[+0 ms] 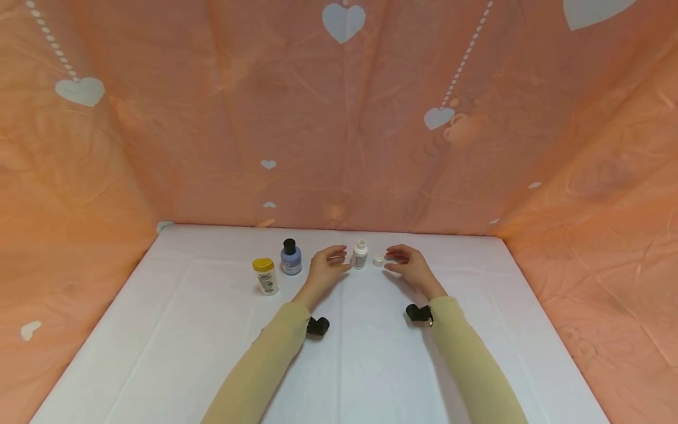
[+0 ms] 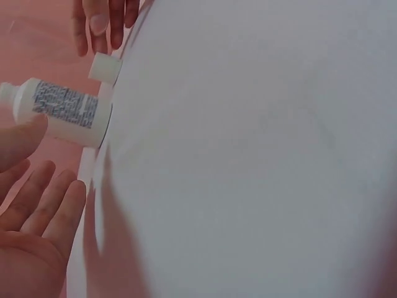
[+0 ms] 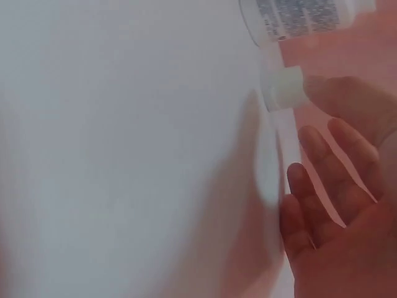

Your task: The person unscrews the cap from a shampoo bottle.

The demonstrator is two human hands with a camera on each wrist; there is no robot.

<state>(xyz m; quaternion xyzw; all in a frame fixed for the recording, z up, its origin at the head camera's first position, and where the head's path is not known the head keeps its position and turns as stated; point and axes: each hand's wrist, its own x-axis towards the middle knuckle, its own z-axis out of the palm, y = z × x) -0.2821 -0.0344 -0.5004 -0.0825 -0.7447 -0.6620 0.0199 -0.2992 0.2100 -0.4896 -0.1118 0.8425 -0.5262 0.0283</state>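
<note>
Left hand (image 1: 325,266) relaxed beside the white bottle (image 1: 360,258), right hand (image 1: 413,268) relaxed by the loose cap (image 1: 378,261) on the worktop (image 1: 381,359), I grip nothing. Uncapping this one looks done; the blue bottle (image 1: 292,261) and yellow-lidded jar (image 1: 267,279) are still capped.

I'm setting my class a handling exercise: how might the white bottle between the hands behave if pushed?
The white bottle may tip if pushed high, being taller than wide. It would probably keep its shape, as its walls look smooth and undented. Any contents could spill, since the white cap is off, beside it.
</note>
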